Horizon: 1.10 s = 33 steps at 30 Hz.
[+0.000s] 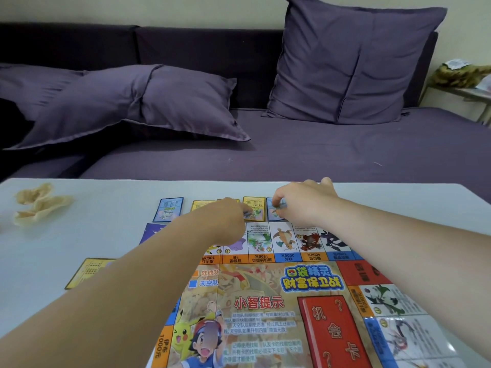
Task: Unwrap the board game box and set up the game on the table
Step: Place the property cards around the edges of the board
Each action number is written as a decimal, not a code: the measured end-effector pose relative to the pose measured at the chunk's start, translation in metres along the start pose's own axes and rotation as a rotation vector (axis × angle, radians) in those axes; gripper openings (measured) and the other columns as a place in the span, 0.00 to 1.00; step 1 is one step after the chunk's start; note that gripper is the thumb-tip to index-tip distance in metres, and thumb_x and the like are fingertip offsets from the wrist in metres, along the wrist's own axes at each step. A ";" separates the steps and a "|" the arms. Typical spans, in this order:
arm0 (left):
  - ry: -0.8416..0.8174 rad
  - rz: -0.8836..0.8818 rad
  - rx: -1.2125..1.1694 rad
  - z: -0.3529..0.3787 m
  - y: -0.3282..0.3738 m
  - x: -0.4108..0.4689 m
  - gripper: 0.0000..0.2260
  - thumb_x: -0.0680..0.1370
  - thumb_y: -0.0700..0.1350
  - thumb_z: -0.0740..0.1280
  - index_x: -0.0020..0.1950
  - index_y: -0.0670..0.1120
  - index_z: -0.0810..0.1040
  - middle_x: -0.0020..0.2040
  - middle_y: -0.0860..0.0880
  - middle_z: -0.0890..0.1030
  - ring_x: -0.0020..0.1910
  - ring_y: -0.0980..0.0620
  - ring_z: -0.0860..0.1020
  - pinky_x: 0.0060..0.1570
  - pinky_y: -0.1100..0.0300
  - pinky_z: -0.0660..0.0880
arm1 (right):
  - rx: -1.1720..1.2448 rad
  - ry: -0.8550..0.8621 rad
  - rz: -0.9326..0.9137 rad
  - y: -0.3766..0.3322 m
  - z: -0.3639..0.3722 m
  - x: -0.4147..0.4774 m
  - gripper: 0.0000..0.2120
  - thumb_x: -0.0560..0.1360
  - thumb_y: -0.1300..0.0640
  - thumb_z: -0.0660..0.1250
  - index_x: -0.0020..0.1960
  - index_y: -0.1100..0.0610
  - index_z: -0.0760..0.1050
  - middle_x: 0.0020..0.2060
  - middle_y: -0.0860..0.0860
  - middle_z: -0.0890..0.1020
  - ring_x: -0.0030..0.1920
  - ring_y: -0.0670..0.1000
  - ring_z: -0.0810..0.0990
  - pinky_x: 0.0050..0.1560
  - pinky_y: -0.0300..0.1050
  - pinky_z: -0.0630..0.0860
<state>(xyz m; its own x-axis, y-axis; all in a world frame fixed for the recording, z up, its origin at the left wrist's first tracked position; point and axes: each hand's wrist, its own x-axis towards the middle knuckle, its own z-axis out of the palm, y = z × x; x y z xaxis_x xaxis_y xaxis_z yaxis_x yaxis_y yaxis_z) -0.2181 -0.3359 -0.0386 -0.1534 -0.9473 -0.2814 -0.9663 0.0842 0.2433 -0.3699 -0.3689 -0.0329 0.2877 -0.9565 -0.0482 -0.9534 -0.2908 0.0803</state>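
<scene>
1. Crumpled beige wrapping (39, 203) lies at the left end of the white table (106, 235).
2. A yellow card (87, 272) lies flat just left of the game board (265, 301), partly under the left forearm.
3. A row of cards lies beyond the board's far edge, starting with a blue card (168, 209). Each card's long axis points away from the viewer.
4. The left hand (225, 211) has its fingers bunched together, tips at the edge of a yellow-framed card (255, 205). Whether it grips that card cannot be told.
5. The right hand (300, 200) has curled fingers that pinch a blue-edged card (273, 211) at the row's right end.
6. The board lies flat, its far edge parallel to the table's far edge and its title upright to the viewer.
7. A red deck (332, 333) rests on the board, its long axis running away from the viewer.
</scene>
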 end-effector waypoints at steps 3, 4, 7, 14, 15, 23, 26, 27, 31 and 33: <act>-0.001 0.001 -0.003 0.001 0.000 0.001 0.26 0.79 0.35 0.54 0.75 0.52 0.60 0.74 0.46 0.62 0.68 0.45 0.67 0.62 0.56 0.68 | -0.006 -0.009 -0.028 0.002 -0.002 -0.001 0.10 0.79 0.49 0.62 0.59 0.41 0.75 0.59 0.46 0.77 0.61 0.53 0.70 0.59 0.54 0.60; -0.001 0.001 -0.002 0.001 0.000 0.001 0.26 0.79 0.35 0.55 0.76 0.52 0.59 0.74 0.46 0.62 0.68 0.45 0.67 0.62 0.56 0.68 | -0.004 -0.010 -0.032 0.002 -0.002 -0.002 0.10 0.79 0.49 0.61 0.59 0.40 0.75 0.60 0.47 0.76 0.61 0.54 0.70 0.59 0.54 0.60; -0.005 0.003 0.003 0.001 0.000 0.001 0.26 0.80 0.35 0.55 0.76 0.52 0.59 0.74 0.46 0.62 0.68 0.45 0.67 0.63 0.55 0.67 | -0.010 -0.031 -0.038 0.003 0.000 -0.003 0.11 0.80 0.48 0.59 0.60 0.39 0.75 0.61 0.49 0.74 0.61 0.55 0.69 0.59 0.54 0.61; 0.106 0.028 -0.042 -0.009 -0.004 -0.004 0.25 0.80 0.35 0.53 0.76 0.53 0.59 0.74 0.48 0.63 0.68 0.46 0.67 0.61 0.57 0.67 | 0.113 0.059 -0.121 0.003 -0.006 -0.007 0.21 0.80 0.54 0.57 0.72 0.42 0.64 0.68 0.48 0.68 0.66 0.54 0.65 0.62 0.53 0.60; 0.119 0.020 -0.050 -0.013 -0.007 -0.006 0.26 0.80 0.35 0.53 0.76 0.53 0.59 0.75 0.49 0.62 0.67 0.47 0.68 0.57 0.59 0.67 | 0.121 0.054 -0.169 0.000 -0.006 -0.007 0.20 0.80 0.56 0.55 0.71 0.44 0.65 0.68 0.48 0.68 0.66 0.54 0.65 0.62 0.54 0.61; 0.039 -0.008 0.087 -0.009 -0.028 -0.016 0.25 0.80 0.36 0.52 0.76 0.54 0.58 0.73 0.49 0.65 0.67 0.47 0.68 0.58 0.58 0.67 | -0.105 -0.052 -0.452 -0.016 0.009 -0.009 0.12 0.80 0.54 0.46 0.49 0.51 0.68 0.50 0.45 0.73 0.56 0.51 0.71 0.61 0.51 0.63; 0.003 0.005 0.107 -0.004 -0.032 -0.013 0.27 0.79 0.35 0.52 0.75 0.56 0.59 0.72 0.50 0.66 0.65 0.47 0.69 0.59 0.56 0.69 | -0.071 -0.037 -0.454 -0.016 0.011 -0.008 0.12 0.78 0.54 0.47 0.46 0.53 0.69 0.44 0.46 0.75 0.47 0.50 0.74 0.62 0.51 0.63; 0.005 0.004 0.113 -0.004 -0.033 -0.012 0.28 0.78 0.35 0.52 0.75 0.56 0.59 0.72 0.51 0.66 0.65 0.47 0.69 0.59 0.55 0.70 | -0.062 -0.029 -0.455 -0.016 0.011 -0.006 0.12 0.78 0.55 0.47 0.45 0.53 0.69 0.41 0.46 0.74 0.44 0.50 0.73 0.62 0.50 0.63; 0.023 -0.009 0.117 -0.002 -0.032 -0.009 0.28 0.79 0.35 0.53 0.75 0.57 0.59 0.73 0.51 0.65 0.66 0.47 0.69 0.59 0.55 0.69 | -0.037 -0.026 -0.456 -0.012 0.012 -0.002 0.12 0.77 0.55 0.47 0.42 0.53 0.68 0.38 0.46 0.73 0.39 0.51 0.69 0.61 0.50 0.65; 0.018 -0.014 0.111 -0.002 -0.030 -0.009 0.28 0.78 0.34 0.53 0.75 0.57 0.58 0.73 0.50 0.65 0.67 0.47 0.68 0.61 0.54 0.69 | -0.034 -0.027 -0.454 -0.010 0.012 -0.001 0.13 0.76 0.55 0.47 0.42 0.54 0.69 0.38 0.47 0.73 0.40 0.53 0.69 0.59 0.51 0.67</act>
<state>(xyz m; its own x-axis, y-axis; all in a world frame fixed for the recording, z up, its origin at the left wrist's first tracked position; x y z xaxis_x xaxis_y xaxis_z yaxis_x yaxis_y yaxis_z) -0.1872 -0.3304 -0.0418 -0.1370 -0.9538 -0.2674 -0.9854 0.1037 0.1347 -0.3616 -0.3649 -0.0456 0.6726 -0.7315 -0.1122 -0.7279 -0.6812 0.0778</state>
